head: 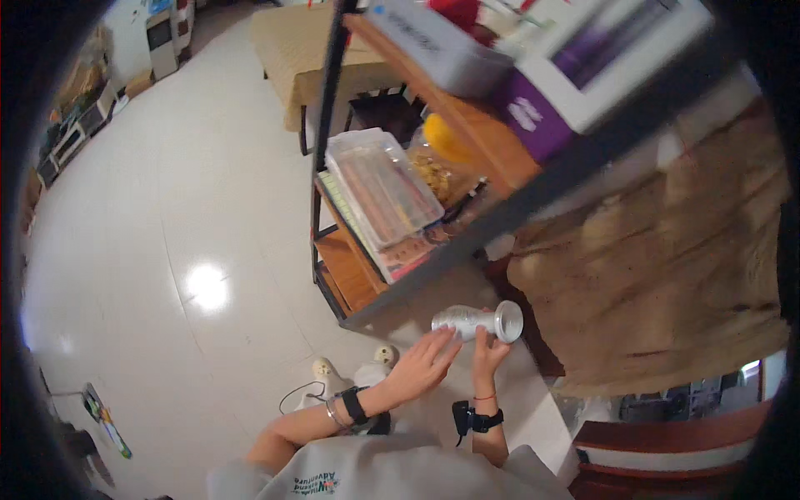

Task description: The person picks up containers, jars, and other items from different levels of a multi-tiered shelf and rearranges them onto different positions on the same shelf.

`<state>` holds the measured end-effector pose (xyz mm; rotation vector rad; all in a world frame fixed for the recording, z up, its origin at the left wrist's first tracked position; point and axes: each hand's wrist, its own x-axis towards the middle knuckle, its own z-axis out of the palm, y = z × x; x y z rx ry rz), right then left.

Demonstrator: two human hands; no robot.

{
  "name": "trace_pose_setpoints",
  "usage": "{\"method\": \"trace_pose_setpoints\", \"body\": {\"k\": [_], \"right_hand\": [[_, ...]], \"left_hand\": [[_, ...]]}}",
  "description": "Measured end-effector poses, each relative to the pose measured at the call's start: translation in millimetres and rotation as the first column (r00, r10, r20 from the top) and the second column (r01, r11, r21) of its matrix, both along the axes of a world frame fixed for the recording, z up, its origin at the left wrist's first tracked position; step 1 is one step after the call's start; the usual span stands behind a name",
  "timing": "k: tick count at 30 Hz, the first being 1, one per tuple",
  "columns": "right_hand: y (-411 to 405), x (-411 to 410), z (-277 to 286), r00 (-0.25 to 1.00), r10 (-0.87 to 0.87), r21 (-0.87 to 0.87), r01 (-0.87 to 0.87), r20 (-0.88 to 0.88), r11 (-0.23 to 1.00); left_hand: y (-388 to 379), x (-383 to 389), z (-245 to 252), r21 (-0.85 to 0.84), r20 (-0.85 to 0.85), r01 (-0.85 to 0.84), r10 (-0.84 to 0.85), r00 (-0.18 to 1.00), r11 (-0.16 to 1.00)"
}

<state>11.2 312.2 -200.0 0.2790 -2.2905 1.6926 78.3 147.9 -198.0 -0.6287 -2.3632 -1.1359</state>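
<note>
A whitish, see-through vase-like vessel [470, 321] lies on its side in the air in front of me, its round flared end towards the right. My right hand [490, 357] grips it near that end, the fingers partly hidden behind it. The fingertips of my left hand [425, 365] rest at the vessel's other end, on the near side, with the fingers extended; whether they bear any of its weight I cannot tell. Both wrists wear black straps.
Just beyond my hands stands a black-framed shelf with wooden boards [353, 269], holding a clear plastic case [384, 187], a grey bin [437, 50] and a purple-and-white box [537, 115]. Brown cloth [650, 275] hangs at right. A cloth-covered table [294, 56] stands beyond. A dark red wooden piece [669, 437] is at lower right.
</note>
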Motion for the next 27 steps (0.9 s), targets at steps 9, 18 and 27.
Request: {"method": "trace_pose_setpoints", "body": {"k": [9,18,27], "right_hand": [[19.4,-34.7,30.7,0.988,-0.069,-0.291,0.026,-0.140,0.956],[44.6,-136.9,65.7,0.973,0.184,-0.286,-0.217,-0.138,0.933],[47.8,-224.9,91.8,0.940,0.320,-0.194,-0.338,-0.118,0.921]], "left_hand": [[36.9,-63.7,26.0,-0.009,-0.045,-0.092,0.091,0.995,0.996],[69.1,-161.2,62.8,0.147,0.084,-0.060,0.048,0.995,0.987],[100.9,-243.0,51.3,0.193,-0.017,-0.252,0.260,0.966,0.948]]}}
